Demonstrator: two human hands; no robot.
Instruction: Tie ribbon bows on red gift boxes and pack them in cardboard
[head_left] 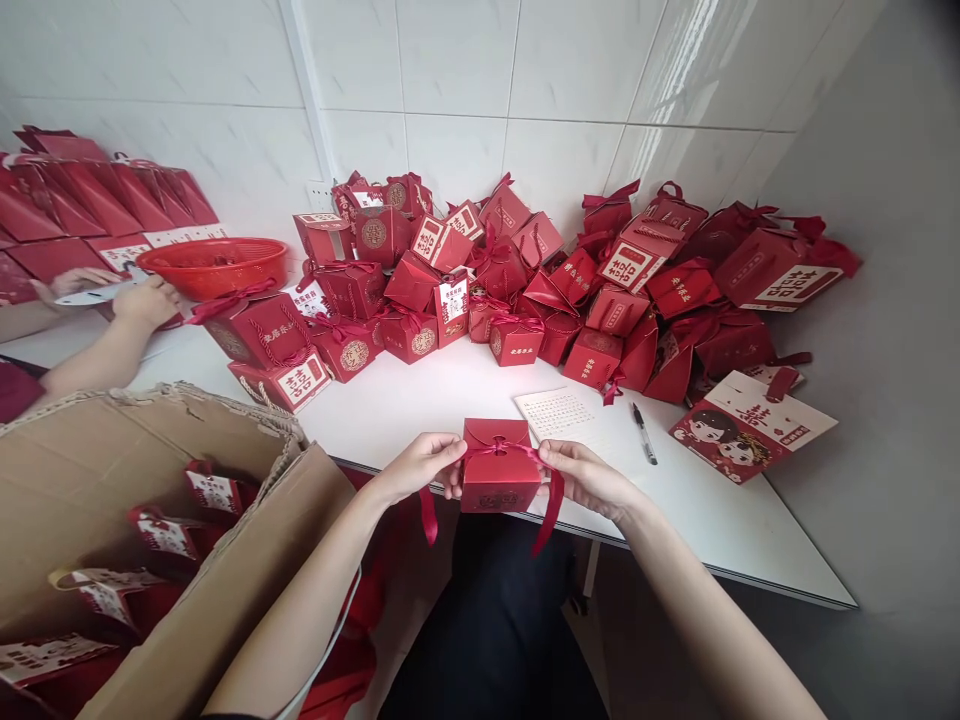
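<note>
A small red gift box (500, 487) is held over the front edge of the white table, with a dark emblem on its near face. Across its top runs a dark red ribbon (553, 512), crossed at the middle, its two tails hanging down at either side. My left hand (431, 462) grips the box's left side, thumb on the ribbon near the top edge. At the right side, my right hand (579, 470) pinches the ribbon near the box's corner, fingers curled behind. Both hands' lower fingers are partly hidden by the box.
A heap of red gift boxes (517, 345) lines the wall. A written notepad (559, 415) and a black pen (643, 434) lie behind my hands. Left are an open cardboard carton (225, 600) holding red bags, a red basin (217, 270), and another person's hands (146, 300) holding a white object.
</note>
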